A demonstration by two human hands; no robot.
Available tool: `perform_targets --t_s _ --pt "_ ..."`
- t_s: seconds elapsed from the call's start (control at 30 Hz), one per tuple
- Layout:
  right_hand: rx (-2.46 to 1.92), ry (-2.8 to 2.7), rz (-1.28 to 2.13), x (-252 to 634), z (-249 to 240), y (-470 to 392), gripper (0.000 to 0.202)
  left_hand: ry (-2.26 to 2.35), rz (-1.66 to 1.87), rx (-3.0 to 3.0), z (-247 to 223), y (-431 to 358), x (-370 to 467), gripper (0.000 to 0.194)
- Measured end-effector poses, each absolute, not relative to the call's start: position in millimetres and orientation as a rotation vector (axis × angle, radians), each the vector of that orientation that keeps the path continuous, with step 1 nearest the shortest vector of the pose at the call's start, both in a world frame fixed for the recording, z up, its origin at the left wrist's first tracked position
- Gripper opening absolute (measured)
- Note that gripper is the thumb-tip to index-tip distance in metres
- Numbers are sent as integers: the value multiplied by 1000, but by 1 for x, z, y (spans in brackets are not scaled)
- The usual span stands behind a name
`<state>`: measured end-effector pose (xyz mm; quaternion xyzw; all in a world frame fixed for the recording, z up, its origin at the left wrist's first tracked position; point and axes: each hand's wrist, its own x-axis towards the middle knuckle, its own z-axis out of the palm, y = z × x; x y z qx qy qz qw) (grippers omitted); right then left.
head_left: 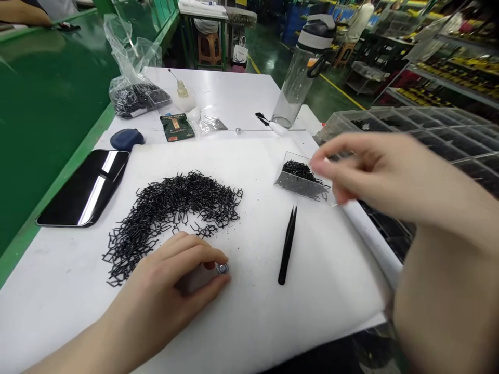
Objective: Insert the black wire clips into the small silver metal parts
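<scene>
Left hand [167,283] low over the white sheet [241,322], thumb and index pinching a small metal part [222,269], mostly hidden by the fingers. Black tweezers [287,246] lie just right of it, untouched.

Beyond the left hand: curved pile of bent black pins [187,197], a few strays on its inner edge. Right hand [382,171] is at the right end of the clear open box [296,188], thumb and index close to each other, motion-blurred. Can't tell if they're pressed together or pinching a piece. Box holds a smaller heap of black pieces.

Progress, my read: well short of finished. Metal part is in hand, box part-filled, most loose pins lie on the sheet. No obviously completed part that I can make out.

Right edge: divided tray [409,118], black contents. Left: phone [78,197]. Farther: green pouch [176,128], water bottle [292,88], plastic bag [134,96] with black contents.
</scene>
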<state>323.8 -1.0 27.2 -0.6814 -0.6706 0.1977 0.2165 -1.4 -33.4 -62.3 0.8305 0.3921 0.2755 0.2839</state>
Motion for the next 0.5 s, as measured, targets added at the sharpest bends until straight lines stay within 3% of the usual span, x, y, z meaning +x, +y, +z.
perform_targets --t_s 0.13,0.27,0.5 --pt "-2006 -1987 838 299 -3 -27 36 1004 778 2254 -68 -31 -2 10" --pt "-1970 -1993 881 282 -24 -39 22 1036 804 2247 -70 -32 -1 10" --pt "-1486 -1557 1194 307 2 -19 23 1020 722 2194 -56 -38 5 4"
